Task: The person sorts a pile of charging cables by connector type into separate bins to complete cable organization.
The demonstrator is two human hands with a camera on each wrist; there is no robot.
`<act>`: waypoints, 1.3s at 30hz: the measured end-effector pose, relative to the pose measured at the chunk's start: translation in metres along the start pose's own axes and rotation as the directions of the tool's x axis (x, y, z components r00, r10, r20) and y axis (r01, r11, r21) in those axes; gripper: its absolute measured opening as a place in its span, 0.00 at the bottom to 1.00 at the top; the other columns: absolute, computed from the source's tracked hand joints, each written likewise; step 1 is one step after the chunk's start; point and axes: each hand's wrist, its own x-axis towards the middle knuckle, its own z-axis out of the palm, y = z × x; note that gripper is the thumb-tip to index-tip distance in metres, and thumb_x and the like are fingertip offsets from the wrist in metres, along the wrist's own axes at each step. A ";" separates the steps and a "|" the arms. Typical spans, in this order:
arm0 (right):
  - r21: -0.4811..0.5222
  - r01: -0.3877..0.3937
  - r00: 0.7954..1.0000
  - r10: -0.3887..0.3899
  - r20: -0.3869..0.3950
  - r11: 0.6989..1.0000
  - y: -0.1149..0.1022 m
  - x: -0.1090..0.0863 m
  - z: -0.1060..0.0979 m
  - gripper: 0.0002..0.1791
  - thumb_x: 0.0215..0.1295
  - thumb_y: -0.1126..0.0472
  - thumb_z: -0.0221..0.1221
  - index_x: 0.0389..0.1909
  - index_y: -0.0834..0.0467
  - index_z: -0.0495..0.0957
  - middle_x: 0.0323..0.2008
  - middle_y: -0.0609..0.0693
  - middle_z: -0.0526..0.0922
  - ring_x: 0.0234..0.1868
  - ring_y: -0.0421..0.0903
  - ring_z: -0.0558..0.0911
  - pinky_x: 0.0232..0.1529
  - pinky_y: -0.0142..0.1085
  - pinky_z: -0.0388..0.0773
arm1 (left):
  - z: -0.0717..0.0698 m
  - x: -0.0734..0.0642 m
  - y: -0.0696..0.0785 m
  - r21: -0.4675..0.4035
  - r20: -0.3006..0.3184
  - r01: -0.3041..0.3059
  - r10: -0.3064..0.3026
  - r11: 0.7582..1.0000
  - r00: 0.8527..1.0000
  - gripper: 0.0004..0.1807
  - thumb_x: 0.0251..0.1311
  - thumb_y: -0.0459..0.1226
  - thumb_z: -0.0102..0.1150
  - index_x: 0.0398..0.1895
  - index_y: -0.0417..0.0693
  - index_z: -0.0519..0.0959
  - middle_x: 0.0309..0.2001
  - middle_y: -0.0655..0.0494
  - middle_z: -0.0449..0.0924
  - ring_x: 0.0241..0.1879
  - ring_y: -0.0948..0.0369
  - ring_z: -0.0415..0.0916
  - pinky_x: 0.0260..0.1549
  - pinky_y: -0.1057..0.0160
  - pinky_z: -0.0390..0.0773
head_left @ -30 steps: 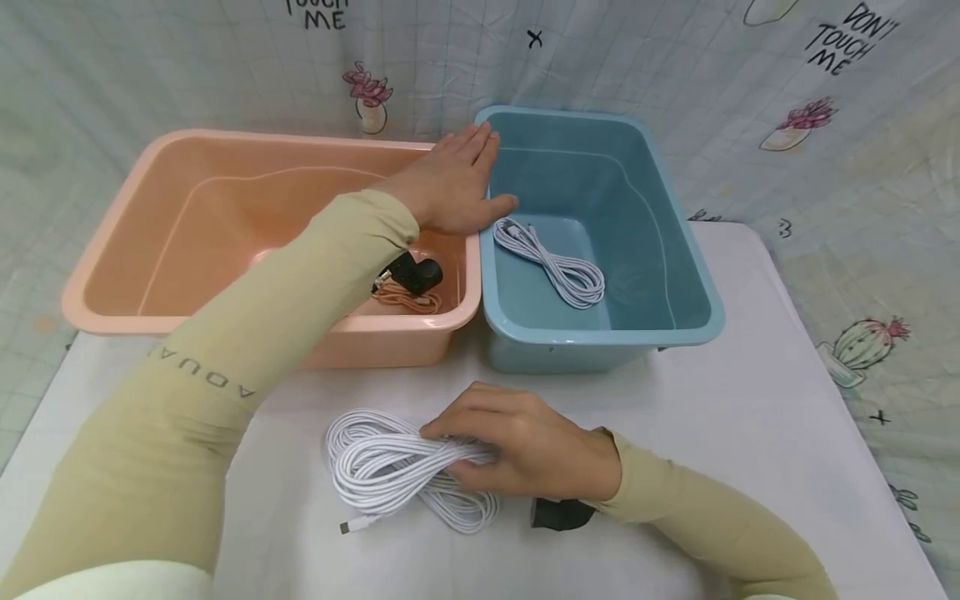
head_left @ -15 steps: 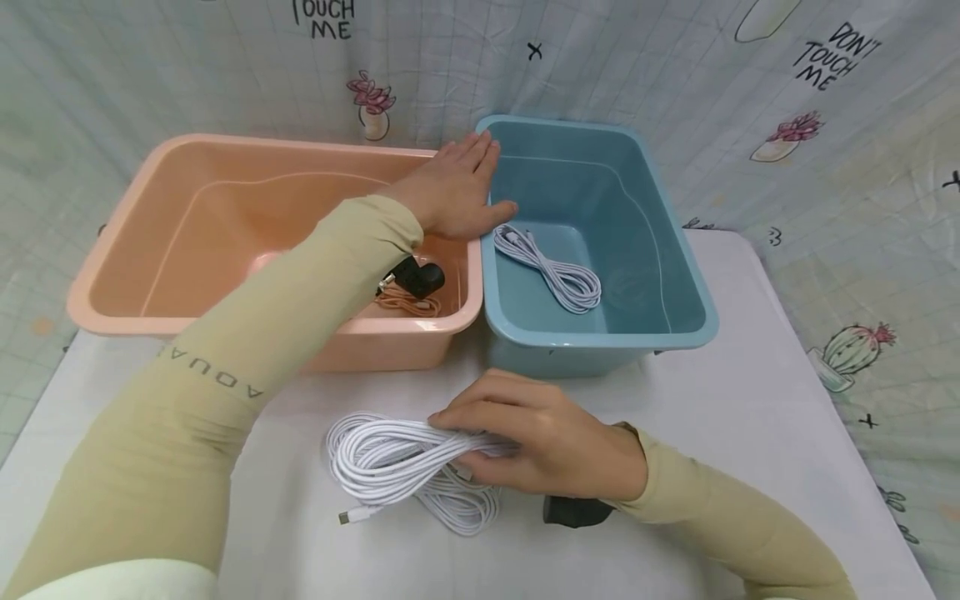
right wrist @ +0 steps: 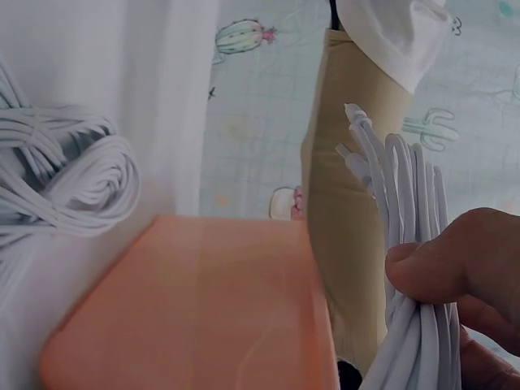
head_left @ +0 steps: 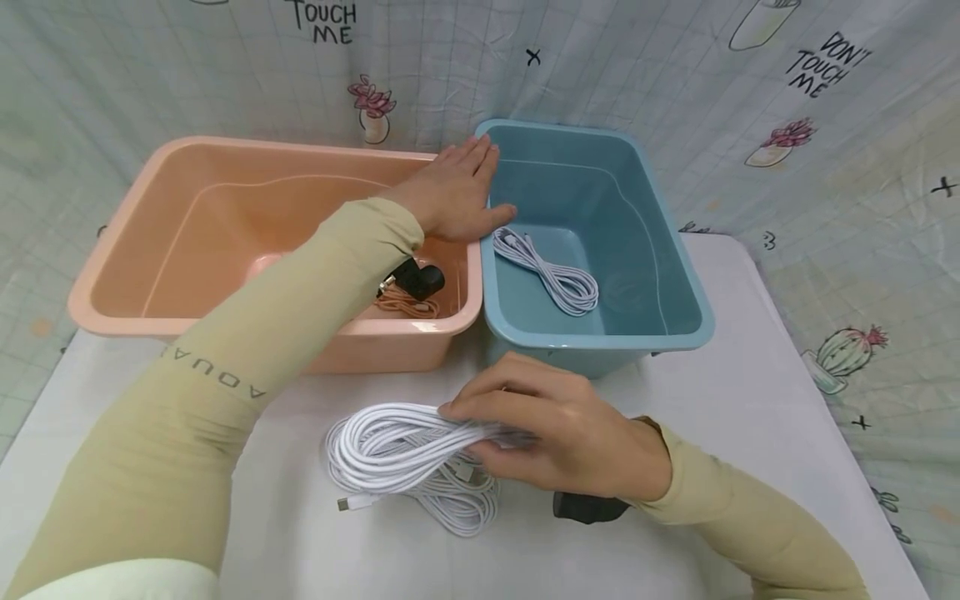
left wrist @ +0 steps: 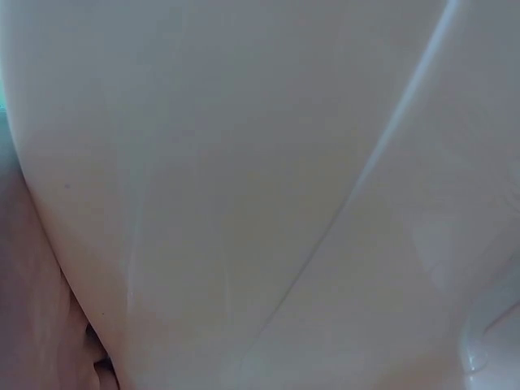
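My right hand point(head_left: 562, 425) pinches a coiled white cable point(head_left: 397, 450) between thumb and fingers, above the table. Under it lies another white cable coil point(head_left: 459, 504). In the right wrist view the held cable point(right wrist: 416, 195) shows its bundled strands and plug ends. My left hand point(head_left: 459, 192) rests, fingers straight, on the adjoining rims of the peach tub point(head_left: 217, 325) and the blue tub point(head_left: 600, 340). A white cable coil point(head_left: 558, 279) lies inside the blue tub. The left wrist view shows only a blurred, pale wall.
Inside the peach tub sit a black adapter point(head_left: 420, 279) and an orange cable point(head_left: 408, 304), partly hidden by the left sleeve point(head_left: 300, 292). A printed curtain point(head_left: 600, 67) hangs behind the white table point(head_left: 735, 400). A dark object point(head_left: 588, 507) shows beneath the right wrist.
My right hand has moved slightly right and up, drawing the held white cable coil with it off the one underneath. The left hand stays on the rims.
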 end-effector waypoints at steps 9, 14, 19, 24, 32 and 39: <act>-0.014 -0.002 0.999 0.001 -0.033 1.000 -0.004 0.008 -0.015 0.18 0.53 0.67 0.68 0.47 0.57 0.82 0.42 0.49 0.83 0.41 0.39 0.80 0.38 0.22 0.75 | 0.001 0.001 -0.001 0.015 0.006 -0.001 0.001 1.000 1.000 0.47 0.70 0.61 0.28 0.77 0.38 0.29 0.79 0.42 0.23 0.80 0.48 0.23 0.79 0.47 0.32; -0.027 0.009 0.998 -0.011 -0.068 1.000 -0.005 0.013 -0.025 0.14 0.58 0.65 0.65 0.46 0.59 0.82 0.41 0.51 0.83 0.38 0.39 0.79 0.35 0.23 0.75 | 0.001 0.001 -0.001 0.013 0.002 -0.002 0.002 1.000 1.000 0.47 0.71 0.60 0.29 0.77 0.38 0.29 0.79 0.42 0.24 0.80 0.48 0.23 0.79 0.48 0.32; -0.048 -0.021 0.995 0.017 -0.099 0.999 -0.002 0.020 -0.036 0.13 0.62 0.60 0.63 0.46 0.60 0.83 0.40 0.52 0.84 0.35 0.39 0.79 0.33 0.24 0.76 | 0.002 0.000 -0.002 0.010 0.003 0.006 -0.006 1.000 1.000 0.47 0.71 0.60 0.28 0.77 0.38 0.29 0.79 0.42 0.23 0.80 0.48 0.23 0.79 0.48 0.32; -0.049 -0.050 0.992 0.044 -0.119 0.998 0.006 0.026 -0.045 0.14 0.60 0.61 0.64 0.45 0.62 0.84 0.39 0.53 0.85 0.35 0.40 0.80 0.33 0.25 0.75 | 0.002 -0.001 -0.002 0.013 0.009 0.009 -0.009 1.000 1.000 0.47 0.71 0.60 0.29 0.77 0.38 0.28 0.79 0.42 0.23 0.80 0.48 0.23 0.79 0.48 0.32; -0.105 -0.087 0.986 0.071 -0.148 0.991 0.017 0.035 -0.055 0.17 0.51 0.67 0.69 0.45 0.63 0.84 0.38 0.55 0.86 0.37 0.40 0.81 0.39 0.24 0.76 | 0.000 0.000 -0.002 0.012 0.016 0.012 -0.012 1.000 1.000 0.47 0.70 0.62 0.28 0.77 0.40 0.27 0.79 0.44 0.21 0.80 0.49 0.21 0.79 0.48 0.32; -0.057 -0.156 0.969 0.142 -0.200 0.986 0.026 0.039 -0.062 0.20 0.45 0.72 0.71 0.44 0.64 0.85 0.37 0.55 0.86 0.38 0.39 0.82 0.43 0.22 0.78 | -0.001 -0.001 -0.002 0.005 0.011 0.009 -0.009 1.000 1.000 0.48 0.70 0.62 0.28 0.77 0.41 0.27 0.79 0.46 0.21 0.80 0.51 0.21 0.79 0.49 0.32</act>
